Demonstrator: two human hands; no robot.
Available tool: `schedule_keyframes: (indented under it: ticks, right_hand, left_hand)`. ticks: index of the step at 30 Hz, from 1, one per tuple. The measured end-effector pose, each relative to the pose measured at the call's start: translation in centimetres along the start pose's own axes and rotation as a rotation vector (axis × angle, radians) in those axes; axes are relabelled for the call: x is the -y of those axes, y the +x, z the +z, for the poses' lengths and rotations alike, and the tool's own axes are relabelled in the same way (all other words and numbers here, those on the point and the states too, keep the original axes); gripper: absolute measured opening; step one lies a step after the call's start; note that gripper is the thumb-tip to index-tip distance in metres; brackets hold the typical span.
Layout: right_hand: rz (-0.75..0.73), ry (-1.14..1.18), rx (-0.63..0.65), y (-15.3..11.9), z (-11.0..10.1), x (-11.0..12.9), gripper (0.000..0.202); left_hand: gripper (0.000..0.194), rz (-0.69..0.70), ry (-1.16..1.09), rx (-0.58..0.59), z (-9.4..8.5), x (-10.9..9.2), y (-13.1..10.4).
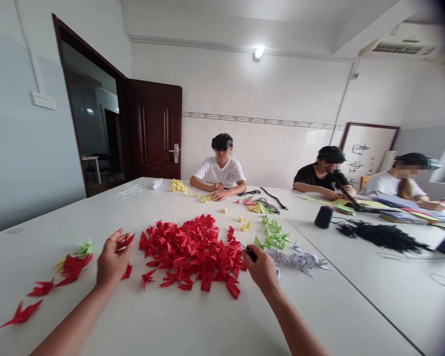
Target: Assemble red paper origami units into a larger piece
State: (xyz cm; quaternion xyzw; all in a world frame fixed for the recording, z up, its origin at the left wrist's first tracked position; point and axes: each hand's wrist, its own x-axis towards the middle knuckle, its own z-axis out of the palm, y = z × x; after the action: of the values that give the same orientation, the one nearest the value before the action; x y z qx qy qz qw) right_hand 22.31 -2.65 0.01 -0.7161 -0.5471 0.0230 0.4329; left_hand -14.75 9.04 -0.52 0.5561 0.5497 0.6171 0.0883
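Observation:
A big heap of red folded-paper birds (196, 252) lies on the white table between my hands. My left hand (113, 258), at the heap's left, has its fingers closed on a red paper bird (128, 240). At the heap's right edge, my right hand (260, 267) grips a small black tool (250, 254), whose tip is too small to make out. Several red birds (72, 269) trail to the left, beside a green one (84, 248). Right of the heap are green birds (273, 233) and pale lilac birds (300, 259).
Across the white table (163, 326) sits a person in white (218, 170) near yellow birds (178, 186). Two more people sit at the right with coloured paper (404, 207). A black thread spool (324, 217) stands by a black cord bundle (381, 236).

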Motion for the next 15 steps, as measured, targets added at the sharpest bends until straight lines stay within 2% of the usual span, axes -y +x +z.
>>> schedule_keyframes:
  ticks: [2, 4, 9, 12, 15]
  right_hand:
    - [0.001, 0.002, 0.016, -0.2, 0.1, 0.3, 0.035]
    - [-0.016, 0.011, 0.036, -0.5, 0.1, 0.9, 0.039]
    - [-0.196, 0.105, 0.084, -2.2, 0.0, 3.3, 0.041]
    - [-0.345, 0.167, 0.136, -3.6, 0.3, 4.8, 0.033]
    - [-0.433, 0.224, 0.181, -4.6, 0.7, 5.7, 0.028]
  left_hand:
    - [0.056, 0.036, -0.127, 0.003, 0.4, -1.8, -0.9]
    - [0.051, 0.084, -0.218, 0.066, 1.1, -4.2, -2.3]
    - [0.043, 0.311, -0.370, 0.363, 4.2, -10.0, -6.9]
    - [0.042, 0.415, -0.384, 0.411, 5.6, -11.6, -9.2]
    - [0.045, 0.539, -0.355, 0.464, 5.9, -11.4, -10.4]
